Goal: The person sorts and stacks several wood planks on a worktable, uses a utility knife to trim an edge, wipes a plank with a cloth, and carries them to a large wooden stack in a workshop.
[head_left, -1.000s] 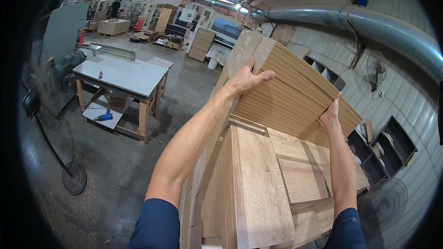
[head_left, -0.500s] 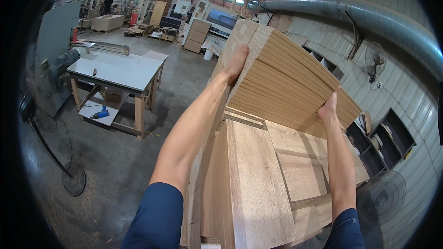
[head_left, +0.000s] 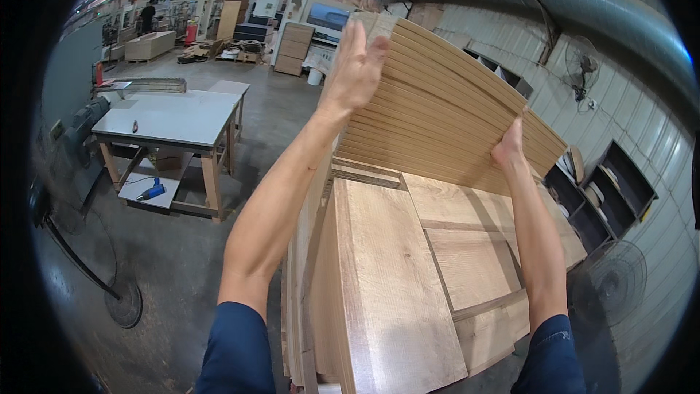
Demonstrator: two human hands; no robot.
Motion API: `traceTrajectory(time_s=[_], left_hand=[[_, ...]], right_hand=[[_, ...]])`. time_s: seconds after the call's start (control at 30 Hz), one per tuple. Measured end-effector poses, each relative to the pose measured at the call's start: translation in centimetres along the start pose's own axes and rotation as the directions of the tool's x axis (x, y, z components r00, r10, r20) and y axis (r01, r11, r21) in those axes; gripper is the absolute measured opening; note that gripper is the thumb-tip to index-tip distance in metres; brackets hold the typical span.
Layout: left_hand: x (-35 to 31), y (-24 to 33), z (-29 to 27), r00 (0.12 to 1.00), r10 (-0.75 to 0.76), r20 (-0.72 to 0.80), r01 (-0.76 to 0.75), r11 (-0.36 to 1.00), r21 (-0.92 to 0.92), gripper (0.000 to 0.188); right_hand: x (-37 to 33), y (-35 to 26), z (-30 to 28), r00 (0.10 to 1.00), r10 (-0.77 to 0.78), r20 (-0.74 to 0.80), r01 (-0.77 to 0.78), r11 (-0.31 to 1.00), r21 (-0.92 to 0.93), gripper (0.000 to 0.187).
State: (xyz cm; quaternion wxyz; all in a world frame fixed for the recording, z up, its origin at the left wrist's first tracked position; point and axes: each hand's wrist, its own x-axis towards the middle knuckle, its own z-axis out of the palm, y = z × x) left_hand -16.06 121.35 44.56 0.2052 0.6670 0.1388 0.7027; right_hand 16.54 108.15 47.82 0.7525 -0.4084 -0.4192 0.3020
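Note:
A tall stack of wood boards [head_left: 437, 102] stands ahead of me, its many layered edges facing me. My left hand [head_left: 354, 73] is raised at the stack's left corner, with fingers stretched out and nothing in them; it is slightly blurred. On the right, my right hand [head_left: 510, 144] rests against the layered edges near the stack's right end, thumb upward. Its other fingers are hidden. Nearer to me lies a wood-grain panel [head_left: 397, 270], on top of a lower pile. Beside it are smaller wood-grain panels [head_left: 474, 266].
A white-topped workbench [head_left: 164, 120] stands at left, with a blue heat gun-like tool [head_left: 152, 190] on its lower shelf. A standing fan's base [head_left: 124, 305] is on the floor at left. Dark shelving [head_left: 620, 182] and another fan [head_left: 609, 284] are at right.
My left hand has come off the stack's left face and turned, its fingers now straight and upward. My right hand stays on the stack's edges. The view has shifted slightly.

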Motion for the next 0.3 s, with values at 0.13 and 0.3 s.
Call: traceTrajectory(time_s=[0.13, 0.3], left_hand=[[1.2, 4.6, 1.0, 0.842, 0.539, -0.015, -0.368, 0.596, 0.714, 0.101], [2.0, 3.2, 1.1, 0.858, 0.512, -0.033, -0.324, 0.592, 0.738, 0.097]], right_hand=[[-0.6, -0.3, 0.4, 0.999, 0.007, 0.035, -0.007, 1.0, -0.016, 0.094], [-0.6, -0.5, 0.7, 0.996, 0.076, 0.042, -0.076, 0.997, 0.0, 0.094]])
